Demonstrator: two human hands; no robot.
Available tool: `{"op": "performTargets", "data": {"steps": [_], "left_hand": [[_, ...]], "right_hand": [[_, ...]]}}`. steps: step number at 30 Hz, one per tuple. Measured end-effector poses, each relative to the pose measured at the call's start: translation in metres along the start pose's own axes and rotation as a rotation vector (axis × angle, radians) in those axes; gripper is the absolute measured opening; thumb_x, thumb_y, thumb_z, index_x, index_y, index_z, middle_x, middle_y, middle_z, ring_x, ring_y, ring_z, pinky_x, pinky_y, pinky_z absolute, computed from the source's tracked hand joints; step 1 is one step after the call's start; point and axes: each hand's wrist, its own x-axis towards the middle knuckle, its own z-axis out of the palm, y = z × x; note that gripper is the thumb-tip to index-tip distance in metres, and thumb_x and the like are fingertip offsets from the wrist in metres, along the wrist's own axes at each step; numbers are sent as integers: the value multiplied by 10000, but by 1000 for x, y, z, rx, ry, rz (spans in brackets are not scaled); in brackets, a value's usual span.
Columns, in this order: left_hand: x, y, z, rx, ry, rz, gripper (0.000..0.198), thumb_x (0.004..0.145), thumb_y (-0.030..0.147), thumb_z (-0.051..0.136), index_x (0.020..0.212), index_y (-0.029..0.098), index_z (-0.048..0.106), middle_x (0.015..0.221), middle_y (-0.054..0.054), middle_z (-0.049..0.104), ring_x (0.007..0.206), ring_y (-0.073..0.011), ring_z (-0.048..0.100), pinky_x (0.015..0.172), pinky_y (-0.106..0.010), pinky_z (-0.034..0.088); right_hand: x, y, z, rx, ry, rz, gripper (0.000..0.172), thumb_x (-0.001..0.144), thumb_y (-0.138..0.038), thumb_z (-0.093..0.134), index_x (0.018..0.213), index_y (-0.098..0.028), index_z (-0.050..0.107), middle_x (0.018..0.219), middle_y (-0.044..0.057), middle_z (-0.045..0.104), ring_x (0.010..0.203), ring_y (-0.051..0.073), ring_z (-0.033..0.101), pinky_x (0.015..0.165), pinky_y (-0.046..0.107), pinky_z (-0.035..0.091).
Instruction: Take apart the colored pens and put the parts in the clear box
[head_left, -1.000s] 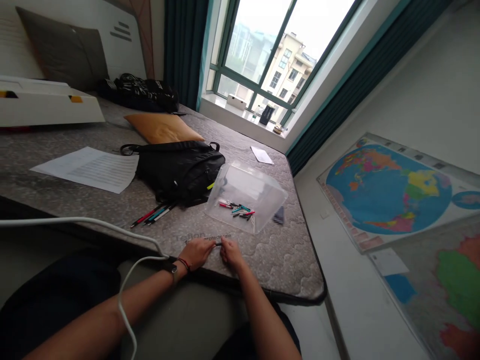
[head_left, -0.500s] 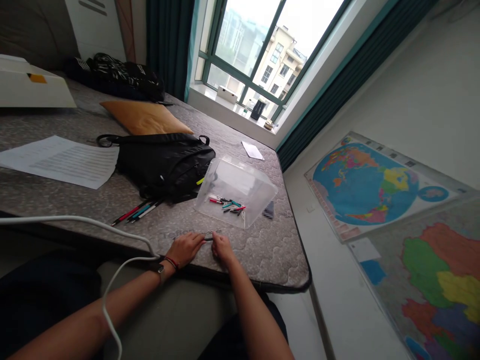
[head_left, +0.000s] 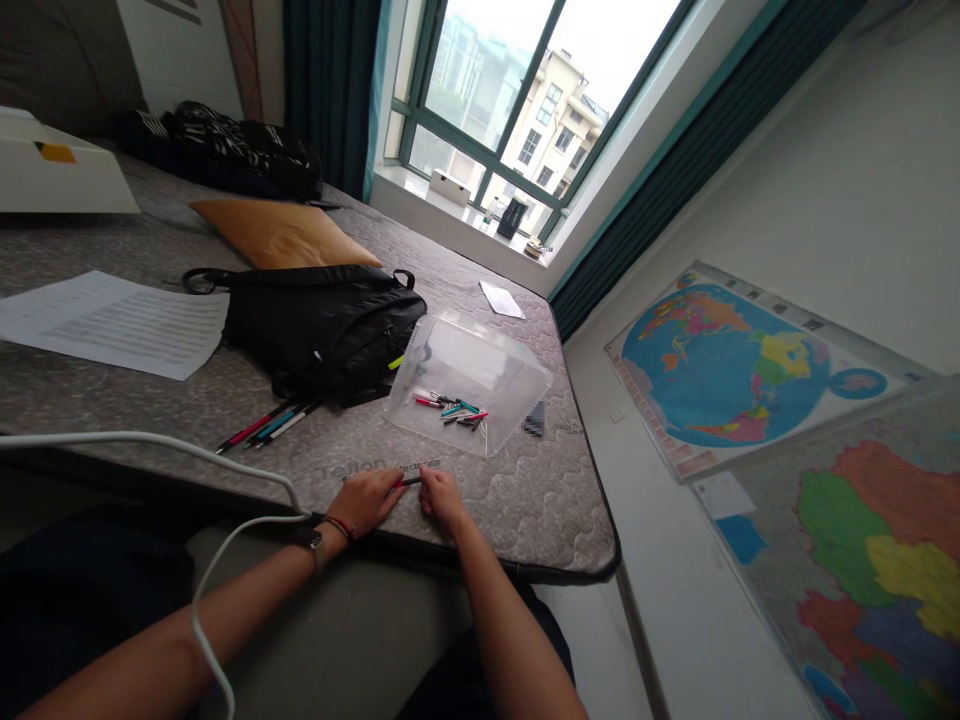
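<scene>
Just over the mattress's near edge, my left hand (head_left: 367, 501) is closed on one end of a slim red-and-dark pen (head_left: 409, 482). My right hand (head_left: 441, 496) pinches the other end. A short stretch of the pen shows between the fingers of both hands; its ends are hidden. Beyond the hands stands a clear plastic bin (head_left: 517, 375), holding several small red, teal, black and silver pen pieces (head_left: 459, 409). To the left, several red, blue and dark pens (head_left: 270, 422) lie in a loose bundle beside the black backpack.
The black backpack (head_left: 330, 325) lies left of the bin, with an orange-brown envelope (head_left: 289, 233) behind it. A printed sheet (head_left: 124, 325) lies further left. A white cable (head_left: 150, 438) loops across the mattress edge (head_left: 570, 520) and my left forearm. Maps (head_left: 750, 370) hang at right.
The hands are slightly further apart on the pen, and a red part now shows by my left fingers. The head view has shifted a little to the right.
</scene>
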Motion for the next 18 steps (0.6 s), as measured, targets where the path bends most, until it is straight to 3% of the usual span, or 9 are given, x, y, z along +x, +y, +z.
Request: {"op": "performTargets", "data": {"steps": [10, 15, 18], "left_hand": [[0, -1, 0, 34, 0, 28, 420, 1014, 402, 303, 825, 203, 621, 806, -53, 680, 777, -198, 630, 714, -303, 409], [-1, -3, 3, 3, 0, -15, 366, 982, 481, 380, 1090, 209, 601, 842, -53, 698, 779, -210, 648, 708, -303, 423], [-1, -2, 2, 2, -9, -28, 331, 987, 451, 376, 1068, 213, 592, 835, -47, 694, 760, -202, 644, 694, -294, 419]], "right_hand": [[-3, -3, 1, 26, 12, 1, 486, 827, -627, 543, 601, -212, 431, 446, -81, 399, 318, 64, 367, 335, 217, 200], [-2, -1, 1, 45, 13, 0, 477, 820, -619, 556, 606, -210, 434, 446, -88, 395, 321, 59, 367, 338, 211, 211], [-1, 0, 2, 53, 34, 1, 467, 818, -612, 559, 613, -210, 440, 443, -89, 397, 320, 59, 360, 337, 209, 208]]}}
